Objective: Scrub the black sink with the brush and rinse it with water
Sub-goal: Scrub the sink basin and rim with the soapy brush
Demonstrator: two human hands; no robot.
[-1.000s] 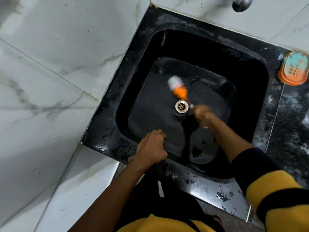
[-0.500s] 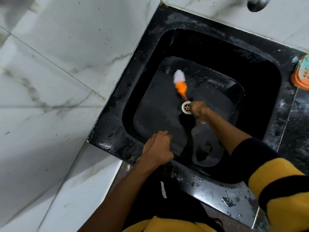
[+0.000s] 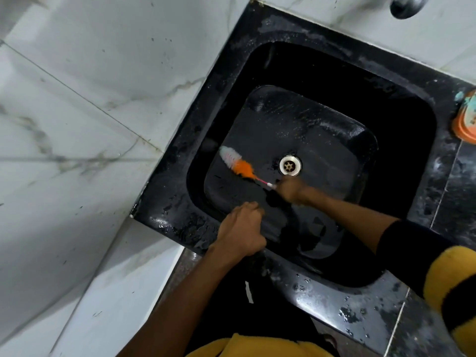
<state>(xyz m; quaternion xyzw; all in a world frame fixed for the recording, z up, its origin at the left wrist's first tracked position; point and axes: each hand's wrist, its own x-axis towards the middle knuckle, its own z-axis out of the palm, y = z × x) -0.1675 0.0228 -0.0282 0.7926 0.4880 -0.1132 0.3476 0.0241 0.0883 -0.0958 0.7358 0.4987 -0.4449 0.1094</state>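
Brush head at the basin's nine o'clock wall, handle in the right hand

Sleeves come first at the bottom edge: a yellow and black striped sleeve (image 3: 448, 287) covers the right arm at four o'clock. The bare left forearm rises from six o'clock to the left hand (image 3: 240, 229), which sits on the near rim of the black sink (image 3: 322, 300) with its fingers curled over the inner edge of that rim, gripping it. Water drops and wet patches lie on the rim at five o'clock.

Further in, the right hand (image 3: 289, 189) reaches down into the basin and is closed round the handle end of the brush (image 3: 238, 166); motion blur hides how the fingers lie. From that grip the thin pink stem runs out toward ten o'clock, then the orange bristles, then the white tip, which lies against the basin floor close to the wall at nine o'clock. The drain (image 3: 290, 165) sits just beyond the right hand, at its twelve o'clock, well apart from the bristles.

Farthest out, an orange soap dish (image 3: 466, 122) rests on the sink's ledge at three o'clock, a metal tap (image 3: 405, 5) shows at one o'clock, and white marble tiles (image 3: 90, 99) fill nine to eleven o'clock.
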